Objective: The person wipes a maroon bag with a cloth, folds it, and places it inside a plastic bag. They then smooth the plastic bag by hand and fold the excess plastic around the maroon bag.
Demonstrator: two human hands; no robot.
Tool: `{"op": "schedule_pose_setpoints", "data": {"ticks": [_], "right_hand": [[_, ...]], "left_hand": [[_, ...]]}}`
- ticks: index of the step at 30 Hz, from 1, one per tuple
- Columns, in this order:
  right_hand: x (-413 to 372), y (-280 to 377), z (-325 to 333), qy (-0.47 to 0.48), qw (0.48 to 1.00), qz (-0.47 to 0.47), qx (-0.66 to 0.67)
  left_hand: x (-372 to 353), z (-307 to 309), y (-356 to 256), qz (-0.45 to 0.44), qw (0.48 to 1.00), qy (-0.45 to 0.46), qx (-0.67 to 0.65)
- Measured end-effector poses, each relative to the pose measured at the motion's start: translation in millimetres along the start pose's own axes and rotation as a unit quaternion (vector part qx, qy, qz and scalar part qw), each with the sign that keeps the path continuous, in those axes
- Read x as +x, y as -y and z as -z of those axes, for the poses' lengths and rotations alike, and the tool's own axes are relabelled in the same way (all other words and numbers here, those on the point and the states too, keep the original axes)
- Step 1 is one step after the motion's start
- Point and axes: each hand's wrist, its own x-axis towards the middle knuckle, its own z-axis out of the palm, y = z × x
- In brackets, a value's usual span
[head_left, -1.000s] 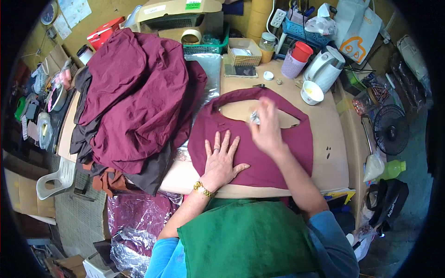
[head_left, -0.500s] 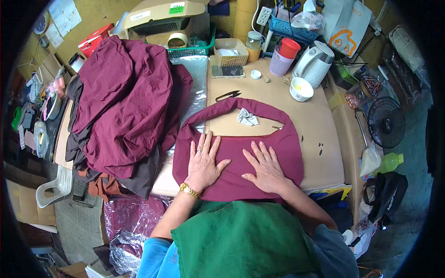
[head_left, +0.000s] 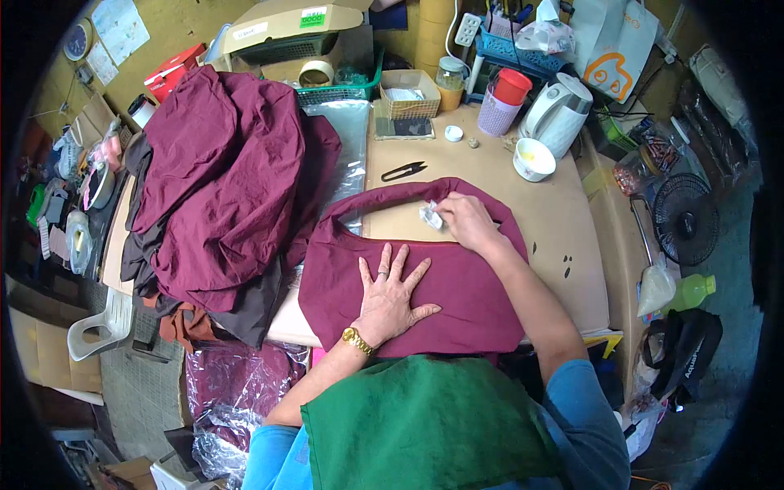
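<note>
Single view: cam worn on person's head, looks fwd + steeply down, over green apron (head_left: 433,416) (bottom ctr, just below maroon bag (head_left: 461,298)). Bag = landmark, approx. mid-frame. Range: near enough that L hand (head_left: 394,306) + R hand (head_left: 467,220) at bag show w/ forearms; far enough to get worktable (head_left: 563,216) beyond bag + to its R. Above bag, view reaches yellow wall (head_left: 184,28) at top; well L of bag, down to floor (head_left: 147,408); well R, to black fan (head_left: 684,219). V. wide lens: dark curved border, far L + R of bag.
</note>
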Motion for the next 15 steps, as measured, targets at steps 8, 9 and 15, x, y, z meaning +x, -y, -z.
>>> {"op": "schedule_pose_setpoints", "data": {"ticks": [8,9,15], "right_hand": [[-71.2,29.4,-7.7,0.048,0.992,0.113,-0.010],[-65.8,29.3,-16.6,0.023,0.991,0.129,0.005],[-32.6,38.7,-45.3,-0.022,0.976,0.215,0.020]], "left_hand": [[3.4,-1.4,3.9,-0.008,1.000,-0.026,-0.005],[3.4,-0.9,3.7,-0.006,1.000,-0.024,-0.006],[2.9,-1.2,5.9,0.027,0.997,-0.052,-0.042]]}}
